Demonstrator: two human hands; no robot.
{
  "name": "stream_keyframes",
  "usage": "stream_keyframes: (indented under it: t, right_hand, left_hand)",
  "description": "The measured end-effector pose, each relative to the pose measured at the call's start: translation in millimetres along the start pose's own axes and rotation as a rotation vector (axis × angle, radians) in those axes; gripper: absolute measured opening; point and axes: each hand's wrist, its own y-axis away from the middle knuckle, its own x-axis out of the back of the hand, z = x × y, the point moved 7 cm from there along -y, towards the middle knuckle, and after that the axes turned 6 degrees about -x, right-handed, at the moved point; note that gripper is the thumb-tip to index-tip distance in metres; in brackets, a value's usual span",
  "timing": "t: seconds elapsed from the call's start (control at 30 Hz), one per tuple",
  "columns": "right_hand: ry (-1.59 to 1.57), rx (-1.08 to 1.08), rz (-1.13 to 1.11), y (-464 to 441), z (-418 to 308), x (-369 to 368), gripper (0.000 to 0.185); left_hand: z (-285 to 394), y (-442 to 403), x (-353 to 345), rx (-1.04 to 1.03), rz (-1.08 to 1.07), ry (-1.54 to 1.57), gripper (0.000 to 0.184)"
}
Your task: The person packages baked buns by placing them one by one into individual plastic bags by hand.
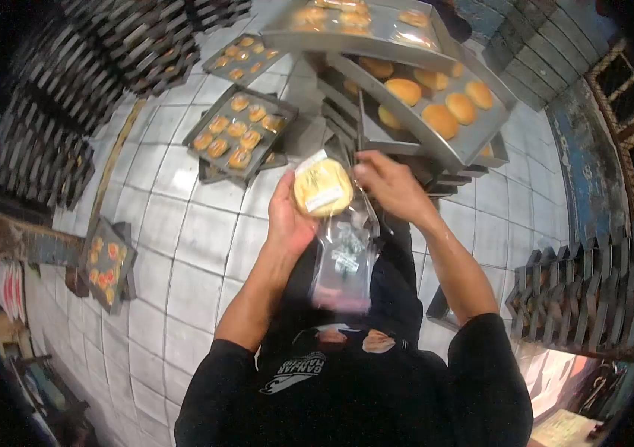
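A round, pale yellow bun [330,179] with white printed strips across it, apparently in clear wrapping, rests in my left hand [292,220], whose fingers curve round its left side and underneath. Just right of the bun is my right hand [391,186], its fingers curled and pressed together; whatever they pinch is too small to make out. Below the bun, over my dark-clothed lap, lie clear plastic bags [345,261] with pale print and a pinkish lower edge. They look slightly blurred.
Metal trays [473,149] of golden buns [440,119] are stacked ahead on the right. A tray of wrapped buns [235,138] sits on the white tiled floor [198,246], with another tray [108,264] farther left. Dark tray stacks [585,298] stand at both sides.
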Motion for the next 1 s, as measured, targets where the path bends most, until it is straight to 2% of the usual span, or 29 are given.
stream_keyframes:
  t: [0.03,0.1,0.13,0.2,0.3,0.33,0.37,0.43,0.47,0.5,0.57,0.6,0.7,0.77,0.87,0.9,0.97,1.0]
  right_hand:
    - [-0.099,0.017,0.121,2.3,8.5,5.3,0.039]
    - [-0.112,0.284,0.272,22.4,1.5,13.6,0.034]
    - [-0.108,0.292,0.262,29.0,-2.7,9.4,0.034]
    - [0.243,0.677,0.36,59.3,-37.8,-1.6,0.046]
    - [0.273,0.683,0.269,70.4,-48.8,-14.1,0.054]
    - [0.28,0.697,0.369,74.1,-53.4,-8.8,0.041]
    - [0.279,0.701,0.368,76.7,-49.9,-11.0,0.041]
    - [0.079,0.469,0.571,81.8,-28.4,3.9,0.026]
    - [0.075,0.481,0.602,90.3,-33.0,1.4,0.013]
    - [0.037,0.484,0.611,96.6,-33.2,-5.5,0.013]
    - [-0.033,0.287,0.555,100.2,-16.8,-26.6,0.015]
    - [-0.084,0.171,0.533,95.5,-1.7,-36.1,0.023]
    - [-0.197,0.058,0.493,80.9,9.9,-50.2,0.03]
    - [-0.174,0.059,0.532,72.0,14.1,-51.6,0.03]
    - [-0.339,-0.008,0.435,63.5,28.9,-50.3,0.017]
    - [-0.294,0.034,0.494,67.7,34.6,-39.7,0.017]
    - [-0.54,0.018,0.54,74.5,62.2,-19.7,0.017]
    - [-0.342,-0.092,0.493,75.9,91.6,-8.9,0.02]
  left_hand:
    - [9.4,1.7,4.5,-0.053,0.031,-0.007,0.054]
    - [20.4,-0.3,16.8,-0.071,0.031,0.01,0.054]
    - [22.6,-0.5,19.4,-0.063,0.041,0.014,0.054]
    - [23.2,1.3,17.4,-0.048,0.049,0.017,0.053]
    - [17.3,5.7,11.9,-0.017,0.057,-0.033,0.052]
    - [19.5,3.1,16.6,-0.065,0.086,-0.019,0.052]
    - [23.6,2.2,21.1,-0.116,0.115,-0.005,0.051]
    - [30.6,3.4,20.7,-0.199,0.145,-0.011,0.051]
    - [34.9,5.1,21.8,-0.272,0.178,-0.017,0.051]
    - [33.7,3.9,22.8,-0.275,0.175,-0.013,0.051]
    - [41.2,1.3,25.0,-0.403,0.172,-0.042,0.049]
    - [41.0,3.0,17.7,-0.402,0.163,-0.045,0.049]
    - [40.9,10.0,-0.6,-0.481,0.166,-0.048,0.047]
    - [38.4,7.7,-1.8,-0.549,0.11,-0.1,0.047]
    - [45.3,4.1,6.3,-0.553,0.153,-0.066,0.046]
    - [55.1,3.8,12.9,-0.562,0.158,-0.065,0.046]
    - [76.1,2.3,27.3,-0.577,0.147,-0.009,0.044]
    - [84.3,6.1,26.9,-0.575,0.199,0.009,0.046]
